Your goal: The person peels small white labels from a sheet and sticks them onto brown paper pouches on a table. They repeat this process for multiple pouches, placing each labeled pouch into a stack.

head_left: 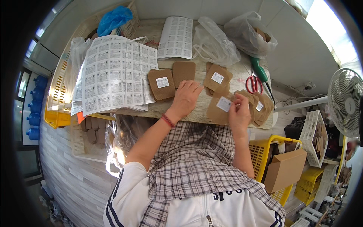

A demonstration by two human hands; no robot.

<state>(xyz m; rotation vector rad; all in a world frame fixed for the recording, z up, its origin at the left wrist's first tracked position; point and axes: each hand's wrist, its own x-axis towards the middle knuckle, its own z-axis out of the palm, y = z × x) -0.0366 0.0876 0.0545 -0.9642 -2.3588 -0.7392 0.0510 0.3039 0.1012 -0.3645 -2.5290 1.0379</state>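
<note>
My left hand (186, 97), with a red bracelet at the wrist, lies fingers down at the near edge of a brown pad (184, 72); it grips nothing that I can see. My right hand (240, 112) pinches the right edge of a white printed label (224, 104). That label is over another brown pad (216, 114) near the table's front edge; whether it touches the pad fully I cannot tell. Left of my left hand sits a labelled brown pad (161, 92) on a stack. Further labelled pads (218, 85) lie beyond my right hand, and an overlapping pile (263, 113) fans out to its right.
Printed label sheets (109, 72) cover the table's left, with another sheet (175, 36) at the back. Clear plastic bags (215, 43), red-handled scissors (254, 84) and a green-handled tool (258, 68) are farther off. A yellow basket (261, 151) and white fan (346, 102) stand right.
</note>
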